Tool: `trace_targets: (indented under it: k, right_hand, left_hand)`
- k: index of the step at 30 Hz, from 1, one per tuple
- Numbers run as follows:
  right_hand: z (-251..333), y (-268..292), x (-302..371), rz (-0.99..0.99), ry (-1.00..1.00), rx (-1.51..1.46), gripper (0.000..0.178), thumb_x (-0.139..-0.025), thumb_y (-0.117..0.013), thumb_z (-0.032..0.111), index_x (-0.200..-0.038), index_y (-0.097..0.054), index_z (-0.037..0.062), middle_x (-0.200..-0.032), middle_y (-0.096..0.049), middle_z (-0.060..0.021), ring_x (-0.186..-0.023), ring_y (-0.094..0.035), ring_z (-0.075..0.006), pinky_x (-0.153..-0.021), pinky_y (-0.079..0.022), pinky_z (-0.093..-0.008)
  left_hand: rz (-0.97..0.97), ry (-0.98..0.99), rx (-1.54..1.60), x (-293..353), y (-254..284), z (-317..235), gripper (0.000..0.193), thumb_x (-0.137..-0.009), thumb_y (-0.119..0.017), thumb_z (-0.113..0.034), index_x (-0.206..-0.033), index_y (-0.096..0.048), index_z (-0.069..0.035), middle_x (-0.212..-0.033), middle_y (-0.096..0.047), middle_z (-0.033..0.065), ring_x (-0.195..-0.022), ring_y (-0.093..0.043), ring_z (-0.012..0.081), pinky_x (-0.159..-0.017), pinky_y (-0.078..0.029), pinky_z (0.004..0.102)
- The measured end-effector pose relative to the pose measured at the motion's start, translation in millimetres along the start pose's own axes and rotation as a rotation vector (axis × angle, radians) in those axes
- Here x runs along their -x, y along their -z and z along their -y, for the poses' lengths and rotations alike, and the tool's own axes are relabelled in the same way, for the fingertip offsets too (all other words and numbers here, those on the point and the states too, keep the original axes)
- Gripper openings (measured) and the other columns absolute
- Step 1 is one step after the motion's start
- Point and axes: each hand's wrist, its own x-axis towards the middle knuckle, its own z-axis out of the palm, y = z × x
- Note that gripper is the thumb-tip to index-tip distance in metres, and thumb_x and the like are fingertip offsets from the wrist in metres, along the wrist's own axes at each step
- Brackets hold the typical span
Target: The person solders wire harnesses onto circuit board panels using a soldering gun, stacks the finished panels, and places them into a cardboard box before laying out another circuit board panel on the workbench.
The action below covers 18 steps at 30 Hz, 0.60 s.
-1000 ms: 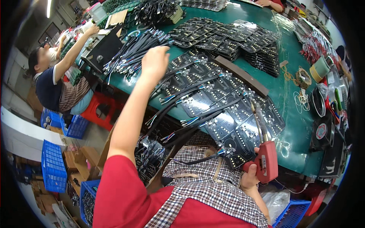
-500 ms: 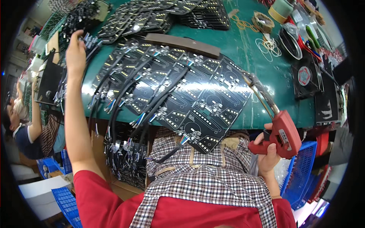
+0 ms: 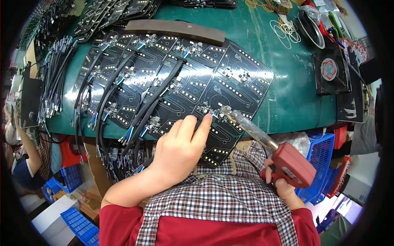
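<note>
My left hand (image 3: 178, 147) pinches a black cable (image 3: 146, 165), its coloured wire ends held at a cluster of metal parts on the nearest black circuit board (image 3: 221, 139). Most of that cable is hidden under the hand. In my right hand (image 3: 281, 182) is a red soldering gun (image 3: 293, 164), gripped by its handle. Its long metal barrel (image 3: 252, 129) points up and left, and the tip is beside the wire ends. More circuit boards with rows of small pale lights lie joined in a sheet, several with a black cable (image 3: 158, 90) attached.
A brown bar (image 3: 176, 31) lies across the sheet's far edge. Loose cables (image 3: 57, 78) are bundled at the left. Stacked boards (image 3: 115, 14) stand at the back. On the right are a small fan (image 3: 330, 71), white cord (image 3: 285, 33) and a blue basket (image 3: 318, 160). Another person (image 3: 26, 164) is at far left.
My left hand has come from the far-left cable bundle to the nearest board and now pinches a cable. The soldering gun has moved down and left, its tip now at the board. The view has shifted.
</note>
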Motion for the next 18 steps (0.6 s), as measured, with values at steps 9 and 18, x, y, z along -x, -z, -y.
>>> trace_targets:
  k: [9,18]
  right_hand:
    - [-11.7,3.7,2.5,0.022,-0.008,-0.074,0.071,-0.073,-0.06,0.007,-0.13,-0.02,-0.0068,-0.096,-0.057,-0.0206,-0.065,-0.054,-0.0148,-0.056,-0.046,-0.0224]
    - [-9.1,-3.2,-4.9,0.018,0.071,-0.166,0.064,-0.078,-0.06,0.008,-0.13,-0.025,-0.0028,-0.097,-0.056,-0.0178,-0.078,-0.058,-0.0194,-0.07,-0.048,-0.0242]
  left_hand:
    - [-0.049,-0.042,-0.053,8.0,-10.7,1.9,0.05,-0.059,-0.055,-0.005,-0.109,-0.054,0.001,-0.078,-0.043,0.006,-0.061,-0.048,0.0143,-0.044,-0.042,0.0214]
    - [-0.068,-0.067,-0.103,6.8,-12.3,1.4,0.047,-0.06,-0.055,-0.005,-0.107,-0.056,0.002,-0.081,-0.045,0.0063,-0.059,-0.047,0.0124,-0.044,-0.042,0.02]
